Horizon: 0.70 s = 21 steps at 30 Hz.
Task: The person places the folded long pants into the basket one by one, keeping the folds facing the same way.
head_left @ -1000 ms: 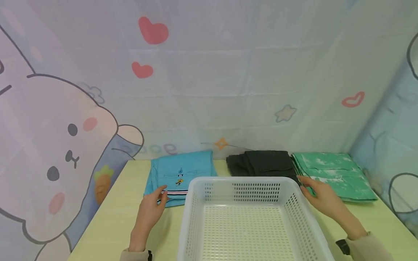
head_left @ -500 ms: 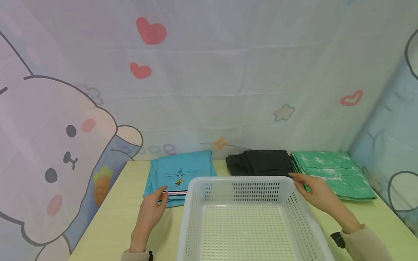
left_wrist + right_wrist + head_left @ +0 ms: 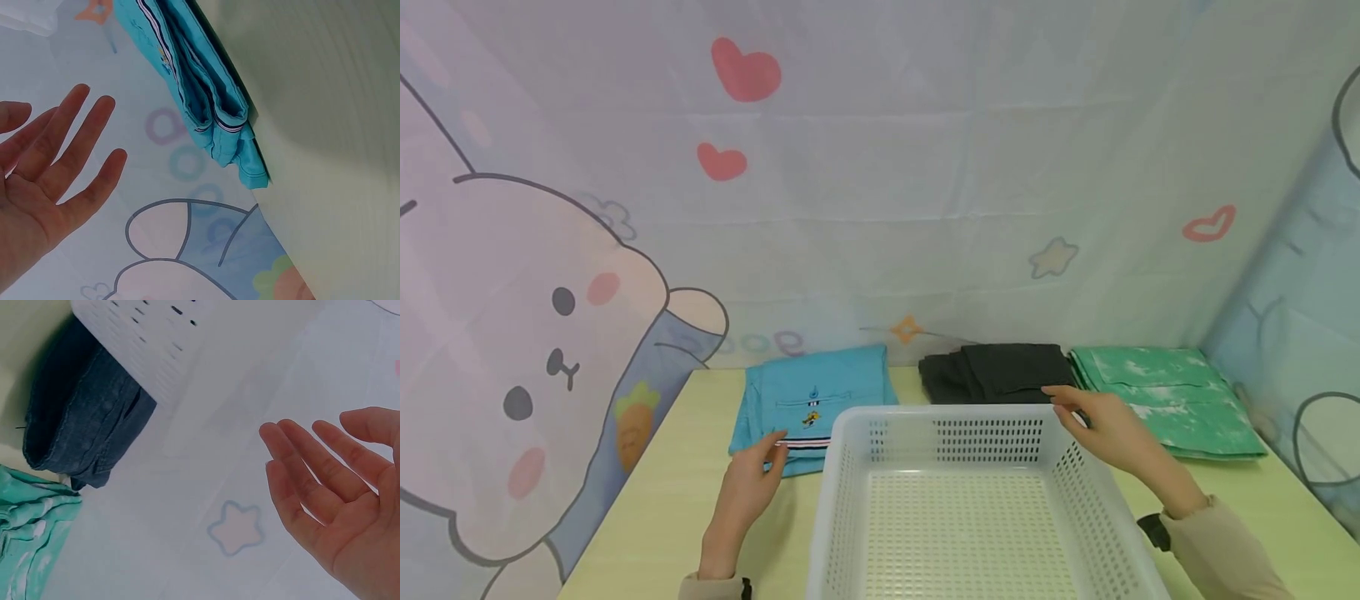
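The left hand (image 3: 752, 479), fingers loosely spread, holds nothing; the folded blue garment with a striped band (image 3: 861, 379) lies just beyond it. The right hand (image 3: 1108, 429) is likewise relaxed and bare, the folded dark garment (image 3: 1018, 367) ahead, the folded green-and-white garment (image 3: 1172, 375) to its right. The perforated white basket (image 3: 955, 412) sits between both hands. Its height above the rim is hard to judge; dropping the right hand carelessly could knock the basket into the dark garment.

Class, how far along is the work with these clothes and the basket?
Done: the blue garment, black garment and green garment lie folded. In hand: nothing; the left hand is near the blue garment, the right hand near the basket. Remaining: probably loading it; it looks empty.
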{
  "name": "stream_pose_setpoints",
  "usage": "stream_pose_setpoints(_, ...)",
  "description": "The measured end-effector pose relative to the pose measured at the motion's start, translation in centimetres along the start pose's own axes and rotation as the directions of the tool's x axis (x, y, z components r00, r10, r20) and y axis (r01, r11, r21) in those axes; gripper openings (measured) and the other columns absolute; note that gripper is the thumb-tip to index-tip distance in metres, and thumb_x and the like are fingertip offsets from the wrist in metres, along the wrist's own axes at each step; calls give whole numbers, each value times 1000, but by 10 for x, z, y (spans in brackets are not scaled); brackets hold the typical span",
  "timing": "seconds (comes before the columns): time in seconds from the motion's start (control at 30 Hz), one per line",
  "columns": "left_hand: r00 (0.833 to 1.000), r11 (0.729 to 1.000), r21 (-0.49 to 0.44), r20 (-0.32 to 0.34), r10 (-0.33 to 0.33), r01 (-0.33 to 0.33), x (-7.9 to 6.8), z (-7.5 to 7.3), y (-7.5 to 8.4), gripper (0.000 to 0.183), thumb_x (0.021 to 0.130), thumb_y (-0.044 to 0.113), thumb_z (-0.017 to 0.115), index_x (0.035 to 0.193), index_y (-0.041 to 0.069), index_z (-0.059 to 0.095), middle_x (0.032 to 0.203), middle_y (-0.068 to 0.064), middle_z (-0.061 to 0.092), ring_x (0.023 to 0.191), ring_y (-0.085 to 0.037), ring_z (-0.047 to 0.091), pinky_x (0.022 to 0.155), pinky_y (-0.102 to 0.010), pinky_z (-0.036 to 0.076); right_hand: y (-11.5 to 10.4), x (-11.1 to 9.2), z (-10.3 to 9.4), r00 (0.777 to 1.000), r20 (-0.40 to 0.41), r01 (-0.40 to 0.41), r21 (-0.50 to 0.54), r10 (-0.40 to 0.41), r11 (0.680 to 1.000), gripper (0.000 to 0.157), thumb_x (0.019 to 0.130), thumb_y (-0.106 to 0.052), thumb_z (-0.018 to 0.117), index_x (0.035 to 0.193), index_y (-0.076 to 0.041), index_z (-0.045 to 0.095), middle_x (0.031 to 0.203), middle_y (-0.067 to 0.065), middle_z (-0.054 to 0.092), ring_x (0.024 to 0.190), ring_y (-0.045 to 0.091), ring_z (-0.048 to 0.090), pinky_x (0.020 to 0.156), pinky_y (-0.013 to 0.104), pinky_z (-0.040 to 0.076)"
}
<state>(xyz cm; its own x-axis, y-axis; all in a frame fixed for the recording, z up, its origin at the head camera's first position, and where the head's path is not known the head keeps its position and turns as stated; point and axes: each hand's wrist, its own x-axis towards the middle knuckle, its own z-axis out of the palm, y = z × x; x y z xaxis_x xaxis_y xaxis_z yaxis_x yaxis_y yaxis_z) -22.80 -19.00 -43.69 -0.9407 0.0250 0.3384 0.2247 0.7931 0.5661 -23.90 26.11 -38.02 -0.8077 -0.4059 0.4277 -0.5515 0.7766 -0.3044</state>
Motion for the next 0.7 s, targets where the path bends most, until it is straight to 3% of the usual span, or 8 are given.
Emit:
stream_pose_setpoints(0.4,997,999,9,70,-36,36,5,6,-9,30,90,14,50,116,1,57,101,-17,66,90,-28,63,67,-37,51,-2,12,-7,999,7,31,49,-31,998,30,88,-5,51,117,0,55,88,9,66,62,3,55,48,18,38)
stream_pose_setpoints(0.7,995,999,-12,87,-47,48,6,8,-14,31,89,12,51,115,-2,56,103,-17,65,92,-29,62,73,-40,50,-6,19,-10,998,56,-10,41,7,999,31,91,-11,50,121,-4,54,100,10,65,74,14,62,54,20,43)
